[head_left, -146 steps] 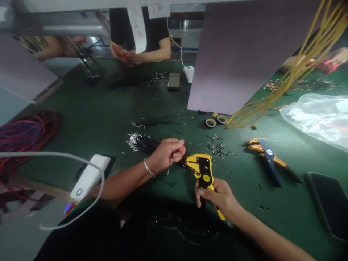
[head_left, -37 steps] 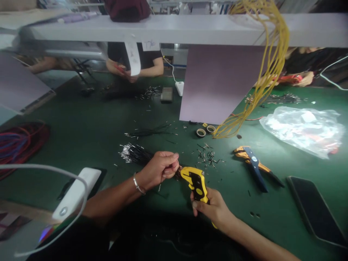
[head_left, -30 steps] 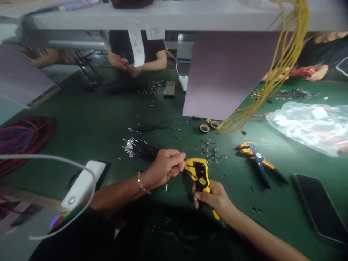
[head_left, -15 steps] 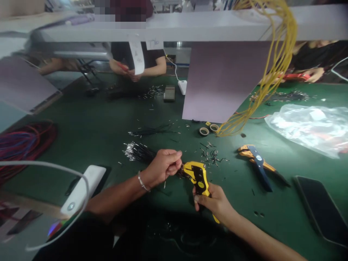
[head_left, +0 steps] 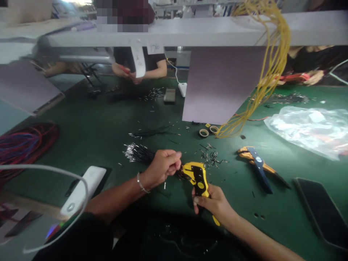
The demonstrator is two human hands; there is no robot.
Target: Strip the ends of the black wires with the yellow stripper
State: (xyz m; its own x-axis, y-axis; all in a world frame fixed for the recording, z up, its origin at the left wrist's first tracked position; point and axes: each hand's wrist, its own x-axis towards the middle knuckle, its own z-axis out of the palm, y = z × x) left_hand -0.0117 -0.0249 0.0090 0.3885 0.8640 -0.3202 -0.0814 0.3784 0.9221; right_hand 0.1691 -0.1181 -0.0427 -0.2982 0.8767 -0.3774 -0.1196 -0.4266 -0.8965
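My left hand [head_left: 166, 165] is closed in a pinch beside the jaws of a yellow and black hand tool; a thin dark wire with a bright tip hangs below its fingers. My right hand [head_left: 210, 203] wraps round the handles of that yellow tool [head_left: 199, 177], whose head points up and left. A bundle of black wires with silvery ends [head_left: 137, 153] lies behind my left hand, partly hidden by it. Short dark wire pieces [head_left: 212, 157] are scattered just beyond the tool.
A blue and orange tool [head_left: 258, 163] and a phone [head_left: 320, 210] lie at right. Yellow wires [head_left: 274, 69] hang from the shelf near tape rolls [head_left: 203, 133]. A white power bank [head_left: 83, 190] and red-blue cables [head_left: 24, 145] are left. People work across the table.
The view has tilted slightly, so the background sits a little lower. Both hands and the yellow tool hold nearly the same pose.
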